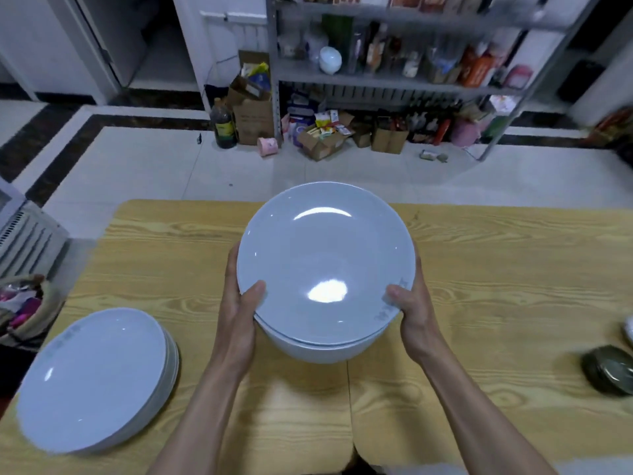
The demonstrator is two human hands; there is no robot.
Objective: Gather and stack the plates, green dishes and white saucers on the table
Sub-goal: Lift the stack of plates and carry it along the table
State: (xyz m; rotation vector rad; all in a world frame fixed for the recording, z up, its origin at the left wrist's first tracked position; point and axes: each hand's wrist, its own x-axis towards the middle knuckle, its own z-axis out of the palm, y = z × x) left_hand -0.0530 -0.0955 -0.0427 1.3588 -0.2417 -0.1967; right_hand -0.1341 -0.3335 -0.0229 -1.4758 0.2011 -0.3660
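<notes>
Both hands gripped a stack of round white ceramic plates [325, 269] in the middle of the view, over the light wood-grain surface [479, 303]. The left hand [239, 313] clasped the stack's left side, with its thumb laid over the top plate's near rim and its fingers curled under, out of sight. The right hand [411, 310] clasped the right side in the same way, its thumb resting on a faint grey pattern printed at the rim. The top plate tilted slightly toward the camera and caught two bright reflections. Under it showed the edges of at least two more plates, the lowest looking deeper. Whether the stack touched the surface or hung just above it could not be told, since its underside was hidden.

A second stack of similar white plates [96, 378] lay on the near left corner of the surface, well apart from the held stack. At the far right a blurred dark green round dish [608, 370] sat on the surface, and just beyond it the rim of a small white saucer [628, 329] was cut off by the frame.

A woven basket [27, 310] of colourful odds stood off the left edge. Across the pale tiled floor, a grey metal shelf rack [394, 80] held jars and packets, with cardboard boxes [253, 118] and a dark bottle [224, 125] at its foot.
</notes>
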